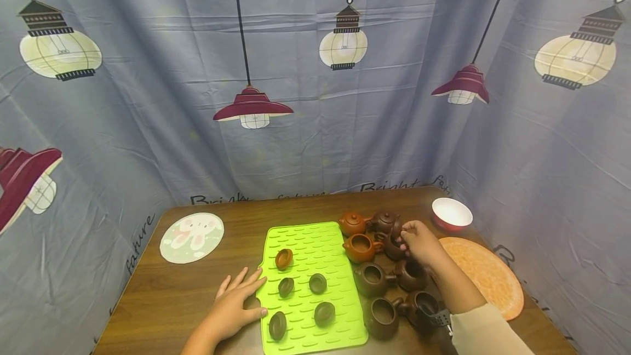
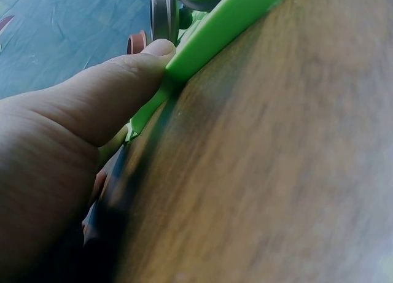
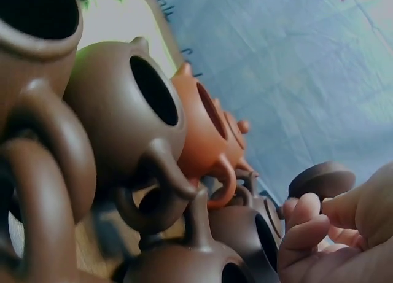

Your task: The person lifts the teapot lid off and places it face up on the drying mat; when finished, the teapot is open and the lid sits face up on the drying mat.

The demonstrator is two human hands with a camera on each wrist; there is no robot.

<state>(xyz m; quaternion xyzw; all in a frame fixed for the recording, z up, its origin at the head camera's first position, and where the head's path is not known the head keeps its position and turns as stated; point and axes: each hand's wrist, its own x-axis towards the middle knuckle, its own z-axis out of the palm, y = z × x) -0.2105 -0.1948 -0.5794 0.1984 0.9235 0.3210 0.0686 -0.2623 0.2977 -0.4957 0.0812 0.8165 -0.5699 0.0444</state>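
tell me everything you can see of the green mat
The mat is bright green and roughly rectangular, with rounded corners and rows of short ridge-like marks; it looks like silicone or rubber. It lies flat on the wooden table. One orange lid and four dark brown lids rest on it. The left hand has its thumb on the left edge; teapots stand along the right.

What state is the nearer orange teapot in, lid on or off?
Off: the nearer orange teapot shows an uncovered opening in the head view; an orange lid lies on the green mat.
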